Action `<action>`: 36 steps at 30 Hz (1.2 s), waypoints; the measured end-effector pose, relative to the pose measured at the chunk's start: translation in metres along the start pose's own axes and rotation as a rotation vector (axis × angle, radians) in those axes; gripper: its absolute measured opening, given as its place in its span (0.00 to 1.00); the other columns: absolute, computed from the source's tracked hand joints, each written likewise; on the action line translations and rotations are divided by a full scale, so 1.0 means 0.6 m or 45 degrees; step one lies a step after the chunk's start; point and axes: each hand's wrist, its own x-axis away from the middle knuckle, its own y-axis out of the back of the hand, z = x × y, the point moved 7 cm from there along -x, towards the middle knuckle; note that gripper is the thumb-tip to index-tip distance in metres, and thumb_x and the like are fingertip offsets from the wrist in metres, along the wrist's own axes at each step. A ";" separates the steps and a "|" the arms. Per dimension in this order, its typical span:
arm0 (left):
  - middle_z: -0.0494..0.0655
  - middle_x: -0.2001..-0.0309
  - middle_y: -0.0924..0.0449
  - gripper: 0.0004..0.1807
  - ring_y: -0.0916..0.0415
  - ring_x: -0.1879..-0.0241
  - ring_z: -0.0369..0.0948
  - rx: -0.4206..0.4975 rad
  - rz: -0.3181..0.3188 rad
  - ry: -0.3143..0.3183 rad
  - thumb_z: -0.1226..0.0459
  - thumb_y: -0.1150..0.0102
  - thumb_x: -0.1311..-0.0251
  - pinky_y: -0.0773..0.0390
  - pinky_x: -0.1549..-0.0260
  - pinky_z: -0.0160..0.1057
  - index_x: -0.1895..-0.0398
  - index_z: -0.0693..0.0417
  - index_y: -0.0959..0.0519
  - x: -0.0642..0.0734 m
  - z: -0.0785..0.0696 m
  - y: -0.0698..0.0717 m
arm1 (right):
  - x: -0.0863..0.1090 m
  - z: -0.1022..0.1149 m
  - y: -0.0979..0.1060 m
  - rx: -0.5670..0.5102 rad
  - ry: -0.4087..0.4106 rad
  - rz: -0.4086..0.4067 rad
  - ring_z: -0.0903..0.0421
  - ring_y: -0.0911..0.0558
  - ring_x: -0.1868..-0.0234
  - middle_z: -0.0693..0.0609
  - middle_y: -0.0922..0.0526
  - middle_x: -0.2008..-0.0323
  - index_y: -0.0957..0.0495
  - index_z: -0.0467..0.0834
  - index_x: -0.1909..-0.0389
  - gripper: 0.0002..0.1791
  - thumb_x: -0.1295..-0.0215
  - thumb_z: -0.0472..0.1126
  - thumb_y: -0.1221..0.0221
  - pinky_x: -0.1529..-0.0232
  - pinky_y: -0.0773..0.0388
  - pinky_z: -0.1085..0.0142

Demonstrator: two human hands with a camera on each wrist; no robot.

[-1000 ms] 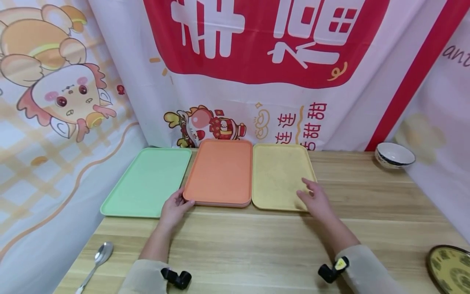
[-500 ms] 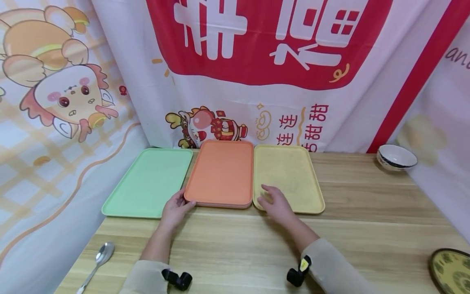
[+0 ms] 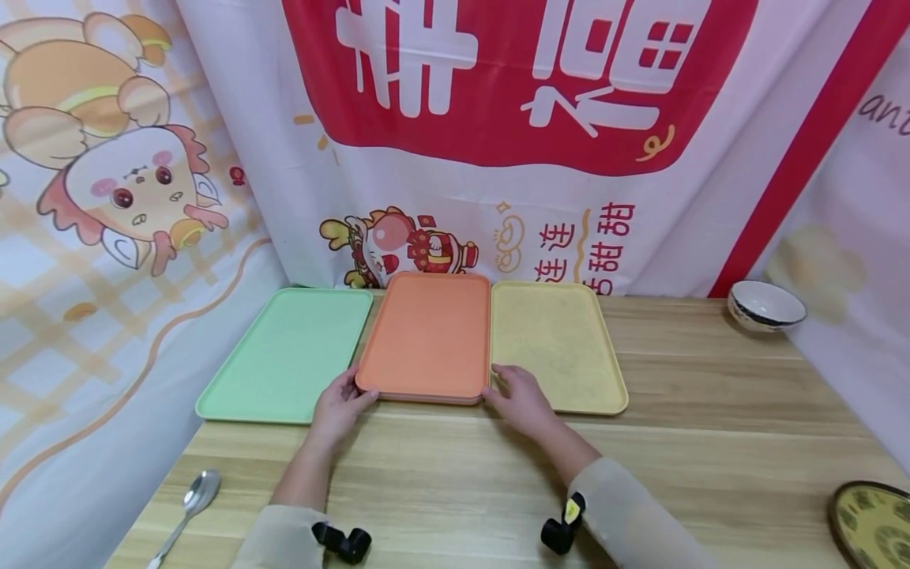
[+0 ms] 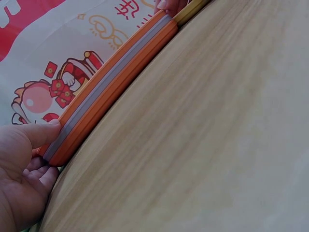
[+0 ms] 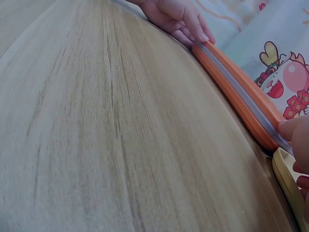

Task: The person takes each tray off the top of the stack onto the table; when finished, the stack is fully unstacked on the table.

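Counter [image 3: 426, 490], near side: a spoon [image 3: 201, 490] is parked over on the left, and a patterned plate [image 3: 878, 525] is cut off by the frame on the right.
Left hand [image 3: 337, 407]: near-left corner of the orange tray stack [image 3: 430, 336] is gripped, thumb laid over the rim, fingers curled round below it.
Right hand [image 3: 522, 403]: near-right corner looks pinched between thumb and forefinger; whether the other fingers are tucked under can't be made out, tbh.
Closer hand: neither, really, since a corner is touched by each.
Stack from the fingers: its body is spread out beyond them, away from the person, and is framed between the two hands.
Stack's lie: flat on the counter, with a greyish layer sandwiched between orange rims.
Long axis: judged to be pointed away from the person, short edge faced this way (it's foreshortened, so a bit of a guess).
Neighbours: the stack is flanked by a green tray [image 3: 287, 356] on the left and, snug on the right, a yellow tray [image 3: 558, 340].
Far end: stopped just short of the hanging cloth [image 3: 426, 186]; a bowl [image 3: 766, 307] is tucked in the far-right corner.
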 end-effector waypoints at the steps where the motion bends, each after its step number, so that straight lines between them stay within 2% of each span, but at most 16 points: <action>1: 0.69 0.27 0.45 0.39 0.48 0.25 0.56 -0.003 -0.002 0.001 0.74 0.41 0.37 0.42 0.26 0.47 0.26 0.70 0.48 0.000 0.000 0.000 | 0.000 0.001 -0.001 0.005 -0.005 0.010 0.37 0.31 0.33 0.35 0.27 0.36 0.30 0.36 0.34 0.29 0.32 0.47 0.41 0.29 0.35 0.44; 5: 0.69 0.27 0.45 0.39 0.48 0.25 0.56 -0.004 -0.003 0.005 0.73 0.41 0.37 0.42 0.26 0.47 0.26 0.70 0.48 0.000 0.001 0.001 | 0.001 0.007 -0.005 0.011 -0.013 0.045 0.36 0.32 0.32 0.34 0.29 0.36 0.31 0.35 0.34 0.29 0.31 0.46 0.42 0.29 0.35 0.42; 12: 0.68 0.27 0.45 0.39 0.48 0.25 0.56 -0.015 -0.006 0.007 0.74 0.41 0.37 0.43 0.26 0.46 0.26 0.70 0.48 -0.001 0.003 0.003 | 0.002 0.025 -0.010 -0.110 0.007 0.036 0.37 0.32 0.31 0.34 0.30 0.34 0.31 0.34 0.35 0.28 0.31 0.43 0.42 0.28 0.35 0.44; 16: 0.68 0.27 0.45 0.39 0.48 0.25 0.56 -0.011 -0.001 0.005 0.74 0.41 0.37 0.42 0.26 0.46 0.26 0.70 0.48 -0.002 0.003 0.002 | -0.001 0.035 -0.011 -0.128 0.005 0.030 0.37 0.34 0.30 0.32 0.32 0.33 0.35 0.31 0.32 0.30 0.30 0.42 0.43 0.27 0.38 0.45; 20: 0.68 0.27 0.45 0.39 0.48 0.25 0.56 -0.005 0.003 0.007 0.74 0.41 0.37 0.43 0.26 0.46 0.26 0.70 0.48 -0.003 0.003 0.001 | -0.006 0.024 -0.010 -0.077 -0.074 0.021 0.37 0.34 0.30 0.31 0.32 0.33 0.38 0.30 0.30 0.32 0.29 0.43 0.45 0.27 0.37 0.45; 24: 0.69 0.26 0.46 0.39 0.49 0.25 0.56 -0.007 0.008 0.005 0.74 0.41 0.37 0.44 0.25 0.47 0.26 0.70 0.48 -0.002 0.002 0.001 | -0.008 0.015 -0.010 -0.082 -0.068 0.024 0.37 0.32 0.32 0.30 0.30 0.36 0.35 0.30 0.33 0.30 0.30 0.42 0.44 0.29 0.34 0.45; 29: 0.69 0.26 0.47 0.39 0.50 0.24 0.56 -0.005 0.009 0.008 0.74 0.42 0.37 0.44 0.25 0.47 0.26 0.70 0.49 -0.002 0.000 0.001 | -0.009 0.014 -0.011 -0.155 -0.042 -0.005 0.35 0.32 0.32 0.29 0.30 0.36 0.31 0.29 0.36 0.27 0.31 0.40 0.43 0.29 0.34 0.44; 36: 0.70 0.26 0.48 0.39 0.50 0.24 0.57 0.008 0.023 0.012 0.73 0.43 0.35 0.44 0.25 0.48 0.25 0.70 0.50 0.002 -0.005 0.001 | -0.010 0.010 -0.013 -0.373 -0.146 -0.046 0.36 0.34 0.30 0.32 0.34 0.32 0.33 0.32 0.34 0.28 0.32 0.40 0.42 0.28 0.35 0.45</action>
